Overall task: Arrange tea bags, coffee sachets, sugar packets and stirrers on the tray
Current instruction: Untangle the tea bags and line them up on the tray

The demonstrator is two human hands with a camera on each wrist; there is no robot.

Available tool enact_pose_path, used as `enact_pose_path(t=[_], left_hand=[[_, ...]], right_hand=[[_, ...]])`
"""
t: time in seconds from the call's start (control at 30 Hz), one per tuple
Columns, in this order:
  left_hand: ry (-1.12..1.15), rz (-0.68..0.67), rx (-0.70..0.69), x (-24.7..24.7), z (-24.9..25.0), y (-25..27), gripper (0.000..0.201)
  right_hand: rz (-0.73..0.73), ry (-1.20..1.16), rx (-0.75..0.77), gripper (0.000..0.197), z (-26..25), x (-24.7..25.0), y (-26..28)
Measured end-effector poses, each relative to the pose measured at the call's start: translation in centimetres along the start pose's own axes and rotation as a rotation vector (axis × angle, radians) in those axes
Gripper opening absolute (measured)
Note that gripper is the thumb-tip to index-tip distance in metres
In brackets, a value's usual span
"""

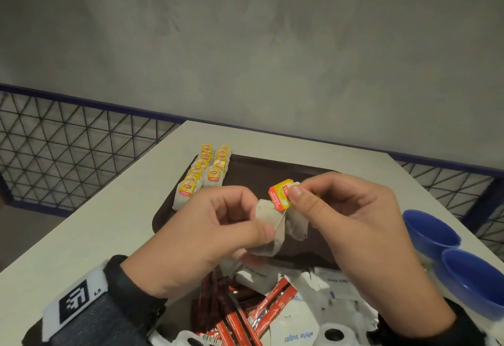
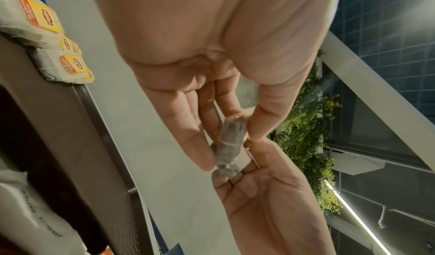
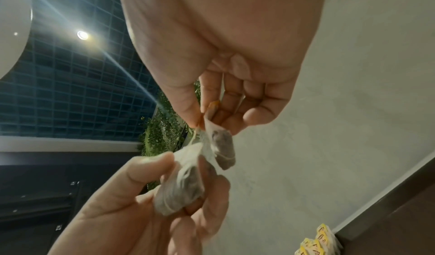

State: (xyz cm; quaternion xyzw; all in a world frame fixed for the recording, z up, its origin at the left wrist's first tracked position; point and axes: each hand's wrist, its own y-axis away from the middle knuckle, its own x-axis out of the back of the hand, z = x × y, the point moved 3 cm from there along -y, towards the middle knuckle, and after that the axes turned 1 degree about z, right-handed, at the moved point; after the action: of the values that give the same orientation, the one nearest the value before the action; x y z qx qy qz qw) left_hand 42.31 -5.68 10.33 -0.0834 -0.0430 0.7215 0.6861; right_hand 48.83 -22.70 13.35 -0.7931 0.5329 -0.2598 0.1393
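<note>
Both hands hover over the dark brown tray [image 1: 259, 173]. My left hand [image 1: 259, 219] pinches a white tea bag [image 1: 268, 242] between thumb and fingers. My right hand [image 1: 294, 195] pinches a yellow-and-red tag [image 1: 279, 195], and a second tea bag [image 1: 298, 223] hangs under it. In the right wrist view the right hand [image 3: 212, 124] holds the upper tea bag [image 3: 222, 151] and the left hand [image 3: 188, 175] the lower tea bag [image 3: 181, 190], the two joined by string. Two rows of tagged tea bags [image 1: 203, 173] lie on the tray's far left corner.
Red coffee sachets [image 1: 272, 304], white sugar packets [image 1: 296, 324] and dark reddish sticks [image 1: 207, 296] lie piled at the near edge. Two blue bowls [image 1: 433, 231] stand at the right. The white table [image 1: 95, 223] ends at a wire-mesh railing [image 1: 68, 138] on the left.
</note>
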Motion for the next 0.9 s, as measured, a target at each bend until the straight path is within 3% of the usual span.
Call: enact_pose_path(t=[0.13, 0.23, 0.5, 0.67, 0.9], left_hand=[[0.072, -0.045, 0.044, -0.2, 0.0, 0.0, 0.007], [0.095, -0.055, 0.017, -0.2, 0.0, 0.0, 0.017], [0.197, -0.090, -0.038, -0.1, 0.1, 0.0, 0.021], [0.172, 0.022, -0.105, 0.3, -0.1, -0.3, 0.018], [0.083, 0.108, -0.122, 0.7, -0.6, -0.3, 0.025]], right_hand=[[-0.005, 0.010, -0.008, 0.016, 0.1, -0.2, 0.1], [-0.015, -0.015, -0.030, 0.016, 0.2, -0.1, 0.0], [-0.060, -0.259, -0.298, 0.025, 1.0, -0.1, -0.1], [-0.101, -0.399, -0.455, 0.024, 1.5, -0.1, 0.1], [-0.118, -0.417, -0.490, 0.025, 1.7, -0.3, 0.1]])
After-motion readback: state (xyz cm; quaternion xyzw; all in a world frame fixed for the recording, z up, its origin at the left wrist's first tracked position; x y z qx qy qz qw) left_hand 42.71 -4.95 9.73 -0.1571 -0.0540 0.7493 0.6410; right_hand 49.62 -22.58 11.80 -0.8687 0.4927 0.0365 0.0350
